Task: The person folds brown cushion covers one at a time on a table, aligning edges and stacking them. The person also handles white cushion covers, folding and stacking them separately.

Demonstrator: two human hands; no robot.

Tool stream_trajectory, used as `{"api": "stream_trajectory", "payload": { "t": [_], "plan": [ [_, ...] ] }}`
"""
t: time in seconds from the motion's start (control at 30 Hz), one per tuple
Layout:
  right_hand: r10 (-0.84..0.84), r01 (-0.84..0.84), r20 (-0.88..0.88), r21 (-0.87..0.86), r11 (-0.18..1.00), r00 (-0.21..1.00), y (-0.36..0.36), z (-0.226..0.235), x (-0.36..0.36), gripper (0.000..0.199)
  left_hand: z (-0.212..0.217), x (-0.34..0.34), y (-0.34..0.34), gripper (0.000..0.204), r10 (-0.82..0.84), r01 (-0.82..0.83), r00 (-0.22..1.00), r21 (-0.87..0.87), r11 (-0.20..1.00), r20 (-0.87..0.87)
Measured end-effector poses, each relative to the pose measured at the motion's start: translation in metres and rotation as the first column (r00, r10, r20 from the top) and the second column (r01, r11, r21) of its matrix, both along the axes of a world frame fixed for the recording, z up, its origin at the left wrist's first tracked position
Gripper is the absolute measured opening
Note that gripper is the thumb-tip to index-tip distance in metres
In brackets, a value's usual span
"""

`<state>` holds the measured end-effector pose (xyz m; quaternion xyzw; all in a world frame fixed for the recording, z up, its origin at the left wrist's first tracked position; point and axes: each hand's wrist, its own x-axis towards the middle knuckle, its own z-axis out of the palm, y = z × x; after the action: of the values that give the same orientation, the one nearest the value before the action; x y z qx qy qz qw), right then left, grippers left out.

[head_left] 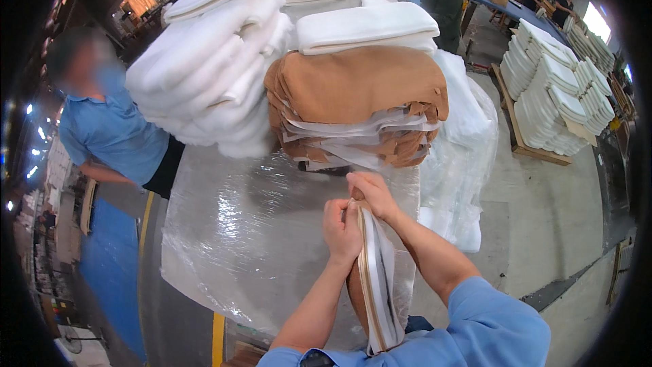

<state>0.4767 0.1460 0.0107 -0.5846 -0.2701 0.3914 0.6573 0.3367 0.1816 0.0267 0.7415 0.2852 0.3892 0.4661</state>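
My left hand [342,231] and my right hand [372,194] are closed, close together, on the far end of a layered pad [375,278]. The pad stands on edge, with white, tan and grey layers along its upper side and a brown face to the left. Its near end reaches back to my body. Below lies a work table [251,245] covered with shiny clear plastic. Just beyond my hands rises a stack of folded brown fabric [360,81] with thin white sheets between its layers. My fingers hide the pad's far tip.
Thick white batting [210,61] is piled at the far left, with a folded white piece [367,27] on the brown stack. Plastic-wrapped white material [455,156] hangs at the right. A person in blue [112,129] stands left; a loaded pallet [526,143] sits far right.
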Motion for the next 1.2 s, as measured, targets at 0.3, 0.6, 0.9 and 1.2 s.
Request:
{"api": "stream_trajectory", "payload": {
  "t": [0.3, 0.6, 0.9, 1.2],
  "plan": [
    [0.014, 0.103, -0.584, 0.166, 0.981, 0.811, 0.004, -0.026, 0.023, 0.063, 0.000, 0.016, 0.074, 0.031, -0.271, 0.314, 0.948, -0.618, 0.720, 0.166],
    [-0.205, 0.275, -0.558, 0.044, 0.960, 0.804, 0.035, -0.029, 0.013, 0.069, -0.024, 0.103, 0.116, 0.043, -0.336, 0.293, 0.939, -0.679, 0.674, 0.071],
    [-0.349, 0.350, -0.255, -0.044, 0.936, 0.901, 0.029, -0.027, 0.009, 0.077, -0.051, 0.104, 0.078, 0.034, -0.303, 0.412, 0.910, -0.523, 0.747, 0.284],
    [-0.173, 0.207, 0.336, -0.067, 0.976, 0.926, 0.019, 0.002, 0.001, 0.064, -0.071, 0.095, 0.081, 0.028, -0.273, 0.391, 0.918, -0.553, 0.735, 0.286]
  ]
}}
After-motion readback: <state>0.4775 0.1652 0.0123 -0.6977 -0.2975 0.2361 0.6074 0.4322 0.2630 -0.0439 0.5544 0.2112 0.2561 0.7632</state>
